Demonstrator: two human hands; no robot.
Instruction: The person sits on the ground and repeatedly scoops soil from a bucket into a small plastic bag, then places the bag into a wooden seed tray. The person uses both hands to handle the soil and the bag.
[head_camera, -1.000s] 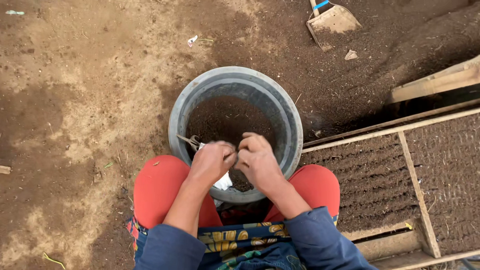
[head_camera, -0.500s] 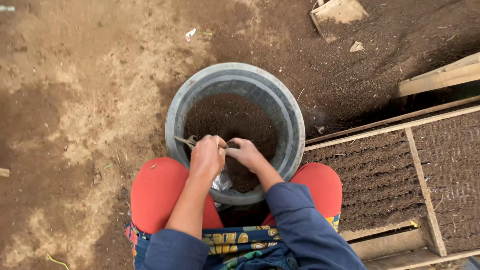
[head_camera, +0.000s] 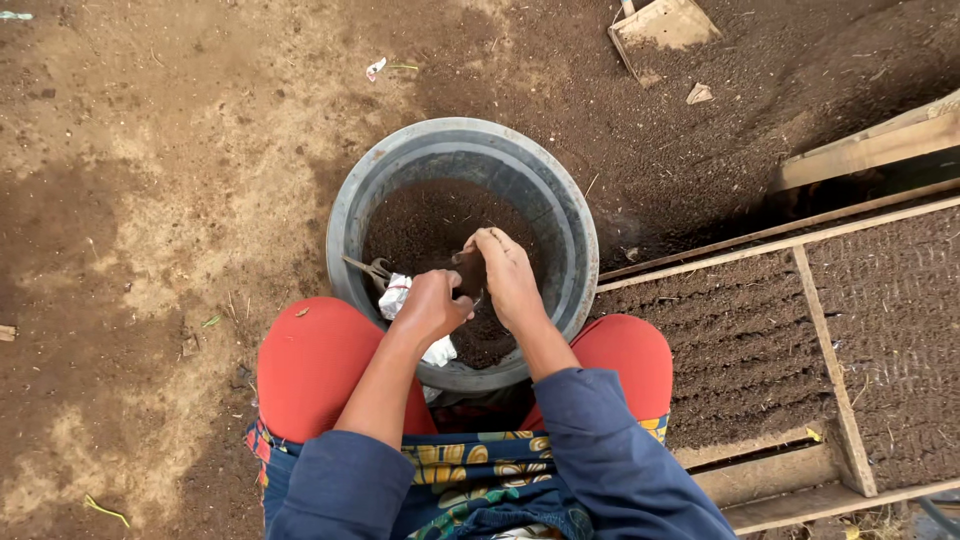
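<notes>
A grey round bucket (head_camera: 345, 215) holding dark soil (head_camera: 420, 225) stands between my red-clad knees. Both hands meet over the soil near the bucket's front wall. My left hand (head_camera: 430, 308) is curled, its fingers closed on a small dark bag-like thing (head_camera: 468, 272). My right hand (head_camera: 507, 275) pinches the same thing from the right and top. What exactly it is stays unclear. Crumpled white plastic (head_camera: 396, 295) lies just left of my left hand and under its wrist. A pair of scissors (head_camera: 366, 268) rests on the soil at the bucket's left inner side.
A wooden frame (head_camera: 815, 330) with rows of dark soil lies on the ground at the right. A wooden scoop (head_camera: 662, 25) sits at the top on dark earth. Sandy ground (head_camera: 150, 200) spreads to the left, with small litter scraps (head_camera: 377, 69).
Both hands have moved a little deeper into the bucket. My right hand has shifted up and over the small dark thing, and the white plastic now shows left of my left hand.
</notes>
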